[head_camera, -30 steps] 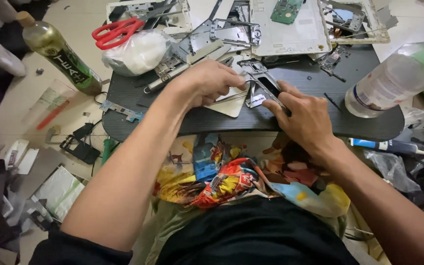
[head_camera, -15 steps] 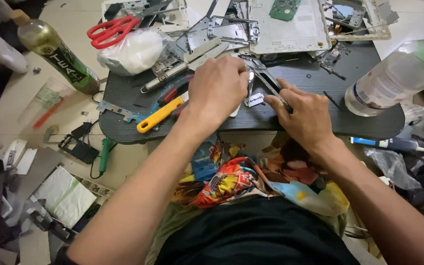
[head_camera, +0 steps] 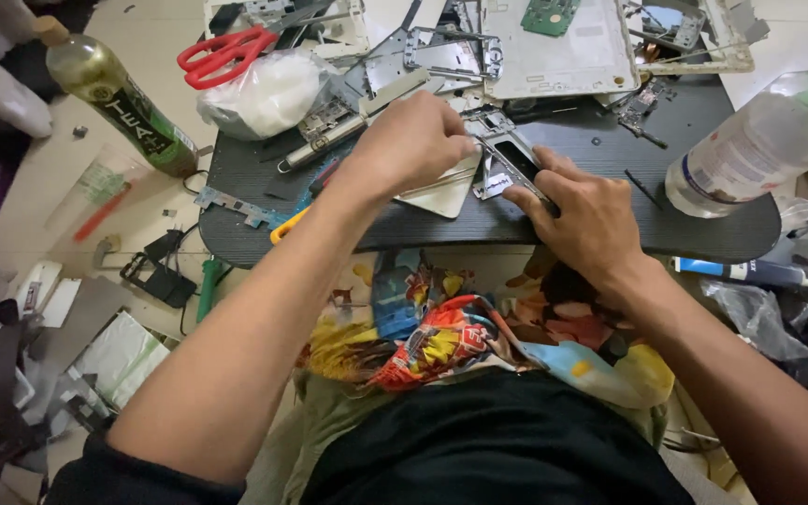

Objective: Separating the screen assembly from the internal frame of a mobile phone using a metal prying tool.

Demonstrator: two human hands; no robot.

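Fingers of the right hand (head_camera: 584,208) pin a small dark-windowed metal frame (head_camera: 516,164) flat on the black surface (head_camera: 535,224), prob so it won't slide. Left hand (head_camera: 411,140), curled shut, pinches its near-left edge w/ a thin tool I can't make out. Red scissors (head_camera: 226,54) lie well left of the frame.

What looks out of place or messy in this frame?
A green glass bottle lies tipped on the floor left of the dark tray table, amid scattered scraps. Both hands, left and right, work a small metal frame.
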